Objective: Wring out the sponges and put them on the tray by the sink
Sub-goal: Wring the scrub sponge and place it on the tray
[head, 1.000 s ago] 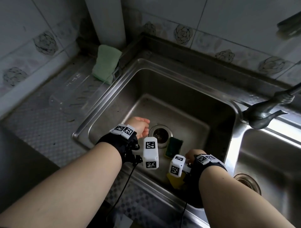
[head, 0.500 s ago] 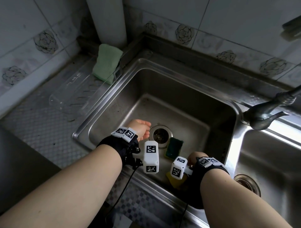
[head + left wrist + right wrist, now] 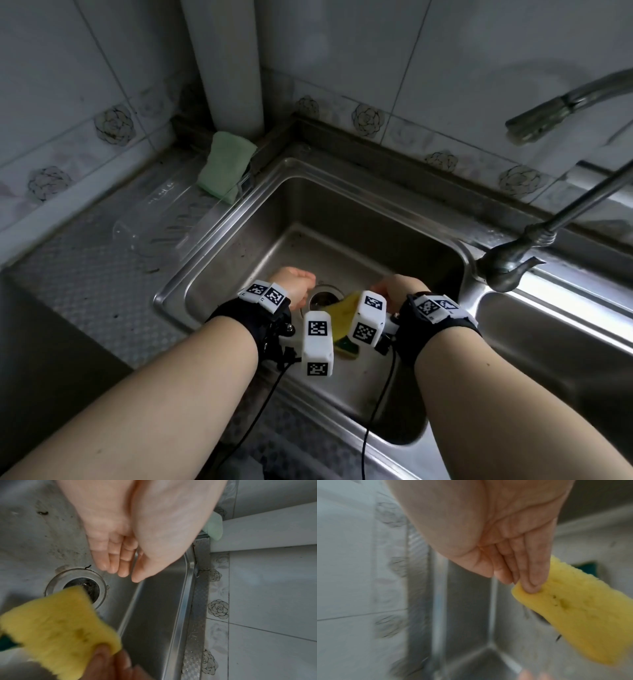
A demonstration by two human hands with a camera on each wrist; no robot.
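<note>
Head view: a person leans over a steel sink [image 3: 404, 219] set in a tiled corner, both forearms reaching down into the basin. The right hand [image 3: 397, 287] pinches one corner of a yellow sponge [image 3: 346, 308] with a dark green scrubbing side, holding it above the drain [image 3: 322, 298]; the white marker blocks strapped to both wrists cover much of the sponge from above. In the right wrist view the fingertips [image 3: 530, 586] press into the sponge's near edge and the rest of it hangs away to the right, blurred. The left hand [image 3: 293, 282] holds nothing; the left wrist view shows its fingers [image 3: 113, 563] loosely extended and close together above the basin floor, just short of the drain, with the sponge between it and the right hand. A pale green sponge [image 3: 224, 169] already lies on the far end of a clear plastic tray [image 3: 154, 226], which sits on the patterned steel counter left of the sink. A white pipe [image 3: 226, 68] rises in the corner behind the tray. At right, a metal tap [image 3: 513, 263] juts over the divider toward a second basin [image 3: 565, 342].
</note>
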